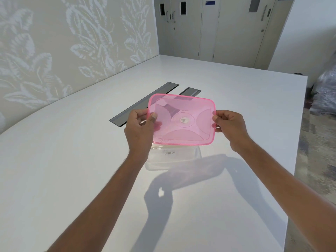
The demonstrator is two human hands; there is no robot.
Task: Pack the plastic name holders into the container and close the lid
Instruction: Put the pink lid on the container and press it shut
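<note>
1. The left hand (141,129) and right hand (230,127) each pinch a short edge of the pink lid (182,120), thumbs on top, fingers curled beneath.
2. The lid is held over the clear container (173,160) on the white table (72,170), hiding most of it.
3. Its contents are hard to make out; writing on its near wall is illegible.
4. Two grey slots (145,102) lie farther off, partly behind the lid.

Pink translucent lid (182,110) raised above clear container (181,160) (handwriting on it).

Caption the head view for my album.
Left hand and right hand hold the pink lid over the clear container.
</note>
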